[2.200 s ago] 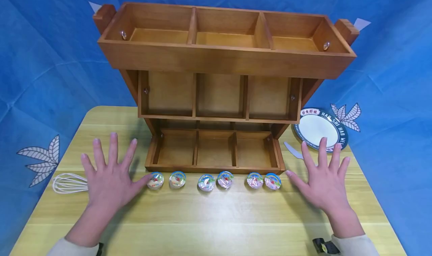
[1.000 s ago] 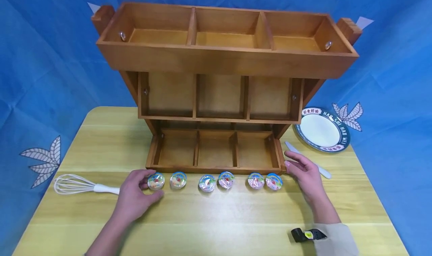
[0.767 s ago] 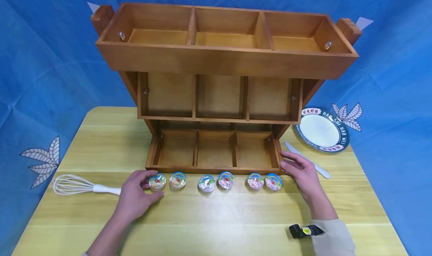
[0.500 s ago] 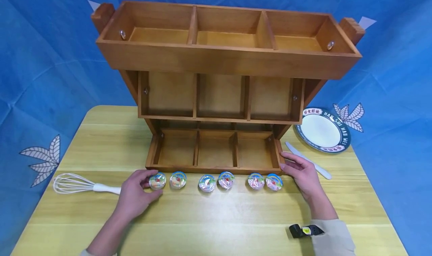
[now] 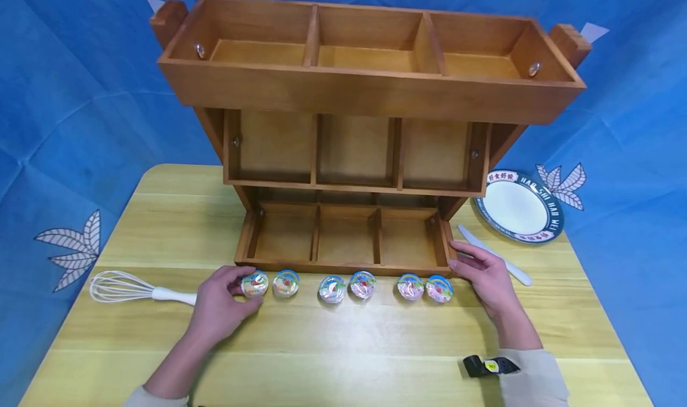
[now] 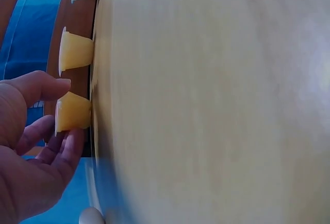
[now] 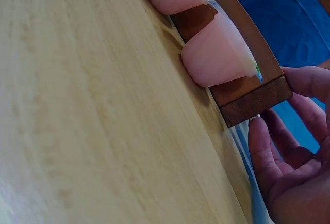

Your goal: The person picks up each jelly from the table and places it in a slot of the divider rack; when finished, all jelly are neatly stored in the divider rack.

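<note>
My left hand (image 5: 219,302) has its fingers bent behind the leftmost jelly cup (image 5: 254,283), with the thumb on the near side. Yellow-orange filling shows in that jelly cup (image 6: 73,112) in the left wrist view; a small gap seems to separate the thumb from it. At the other end, my right hand (image 5: 491,281) holds the right front corner of the wooden rack (image 5: 343,268) between thumb and fingers. Next to that corner stands the rightmost jelly cup (image 7: 223,53), pink and untouched. All the cups line up along the rack's front edge, lids up.
The rack rises in three tiers, each with three compartments. Left of my left hand lies a white whisk (image 5: 134,287). A knife (image 5: 496,256) and a green-rimmed plate (image 5: 555,219) lie to the right, the knife close behind my right hand. Blue cloth (image 5: 64,96) hangs behind.
Both hands were spread flat at first, then came inward: the left around the leftmost jelly cup, nudging it slightly right, the right onto the rack's corner. Since then both have stayed nearly still.
</note>
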`<state>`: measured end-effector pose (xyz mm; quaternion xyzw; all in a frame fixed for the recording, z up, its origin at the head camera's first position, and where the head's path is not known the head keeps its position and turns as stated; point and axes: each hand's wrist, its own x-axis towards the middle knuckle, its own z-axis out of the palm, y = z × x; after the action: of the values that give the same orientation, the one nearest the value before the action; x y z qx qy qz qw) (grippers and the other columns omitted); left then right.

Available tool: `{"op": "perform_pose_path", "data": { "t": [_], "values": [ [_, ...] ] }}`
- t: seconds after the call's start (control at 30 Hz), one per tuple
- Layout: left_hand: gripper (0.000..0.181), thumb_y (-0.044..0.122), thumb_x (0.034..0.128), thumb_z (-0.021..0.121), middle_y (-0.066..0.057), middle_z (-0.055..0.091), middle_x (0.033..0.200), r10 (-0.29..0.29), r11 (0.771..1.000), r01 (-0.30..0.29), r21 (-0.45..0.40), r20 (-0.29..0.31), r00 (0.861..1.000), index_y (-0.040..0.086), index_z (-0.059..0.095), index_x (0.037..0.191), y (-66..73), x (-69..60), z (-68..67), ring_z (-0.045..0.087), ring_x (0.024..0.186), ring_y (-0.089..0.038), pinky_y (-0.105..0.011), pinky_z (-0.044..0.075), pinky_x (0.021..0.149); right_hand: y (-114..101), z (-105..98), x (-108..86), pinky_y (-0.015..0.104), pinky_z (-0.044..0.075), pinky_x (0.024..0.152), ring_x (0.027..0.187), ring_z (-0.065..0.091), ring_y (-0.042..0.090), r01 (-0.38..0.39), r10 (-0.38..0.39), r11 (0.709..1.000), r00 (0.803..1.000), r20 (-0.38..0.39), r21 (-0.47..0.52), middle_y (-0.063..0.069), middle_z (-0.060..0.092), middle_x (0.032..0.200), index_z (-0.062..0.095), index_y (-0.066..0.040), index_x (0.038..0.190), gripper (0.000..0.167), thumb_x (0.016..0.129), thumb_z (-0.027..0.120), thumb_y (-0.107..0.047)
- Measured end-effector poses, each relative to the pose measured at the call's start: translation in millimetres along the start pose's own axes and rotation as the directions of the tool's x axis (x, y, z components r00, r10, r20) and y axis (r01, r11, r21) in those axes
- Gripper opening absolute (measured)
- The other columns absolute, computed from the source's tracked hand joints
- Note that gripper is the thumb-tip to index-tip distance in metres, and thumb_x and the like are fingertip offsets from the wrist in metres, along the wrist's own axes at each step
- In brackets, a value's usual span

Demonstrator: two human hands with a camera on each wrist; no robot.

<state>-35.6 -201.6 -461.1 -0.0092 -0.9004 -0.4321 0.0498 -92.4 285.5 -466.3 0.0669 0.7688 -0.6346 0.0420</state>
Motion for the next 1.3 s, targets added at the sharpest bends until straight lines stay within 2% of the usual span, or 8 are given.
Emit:
{"op": "perform_pose_path", "data": {
  "t": [0.1, 0.43, 0.83, 1.07, 1.3],
  "values": [
    [0.054, -0.003, 0.064, 0.089, -0.01, 0.065, 0.1, 0.003, 1.0, -0.003, 0.011, -0.002, 1.0, -0.001, 0.07, 0.114, -0.4, -0.6, -0.2, 0.063, 0.08, -0.019, -0.025, 0.057, 0.069, 0, -1, 0.0, 0.021, 0.052, 0.086, 0.108, 0.06, 0.009, 0.005, -0.005, 1.0, 1.0, 0.004, 0.007, -0.007, 0.059, 0.128, 0.063, -0.002, 0.133, 0.047, 0.09, 0.077, -0.014],
    [0.053, -0.003, 0.0621, 0.088, -0.005, 0.064, 0.094, 0.089, 0.993, -0.088, 0.074, -0.009, 0.996, 0.002, 0.07, 0.112, -1.3, 1.5, -0.2, 0.061, 0.077, -0.016, -0.028, 0.056, 0.066, 1, -1, 0.6, 0.02, 0.052, 0.086, 0.108, 0.059, 0.01, 0.007, -0.007, 1.0, 1.0, -0.001, -0.012, -0.006, 0.059, 0.128, 0.063, -0.002, 0.134, 0.047, 0.09, 0.076, -0.015],
    [0.053, 0.001, 0.06, 0.087, -0.004, 0.065, 0.095, 0.069, 0.994, -0.065, 0.093, -0.035, 0.997, 0.003, 0.07, 0.11, 2.4, 1.1, -11.6, 0.059, 0.076, -0.016, -0.027, 0.055, 0.064, 2, -1, 1.0, 0.02, 0.052, 0.086, 0.109, 0.059, 0.01, 0.011, -0.011, 1.0, 1.0, 0.008, -0.012, -0.008, 0.06, 0.128, 0.063, -0.003, 0.133, 0.046, 0.091, 0.076, -0.015],
    [0.05, 0.0, 0.0628, 0.088, -0.007, 0.068, 0.101, 0.078, 0.996, -0.077, 0.033, -0.029, 0.997, 0.003, 0.071, 0.11, 11.0, 4.4, -17.6, 0.065, 0.085, -0.021, -0.021, 0.056, 0.073, 0, -1, -0.8, 0.02, 0.053, 0.085, 0.108, 0.059, 0.01, 0.011, -0.011, 1.0, 1.0, 0.004, 0.007, -0.007, 0.059, 0.128, 0.064, -0.003, 0.133, 0.045, 0.09, 0.077, -0.013],
    [0.046, -0.005, 0.0655, 0.085, -0.008, 0.069, 0.102, 0.091, 0.993, -0.094, -0.066, -0.044, 0.995, 0.001, 0.071, 0.109, 21.4, 17.6, -18.0, 0.065, 0.09, -0.022, -0.016, 0.054, 0.075, 2, -1, 0.2, 0.02, 0.052, 0.086, 0.108, 0.059, 0.011, 0.017, -0.017, 1.0, 1.0, 0.003, -0.01, -0.006, 0.059, 0.129, 0.063, -0.002, 0.134, 0.046, 0.091, 0.076, -0.014]
  ]
}}
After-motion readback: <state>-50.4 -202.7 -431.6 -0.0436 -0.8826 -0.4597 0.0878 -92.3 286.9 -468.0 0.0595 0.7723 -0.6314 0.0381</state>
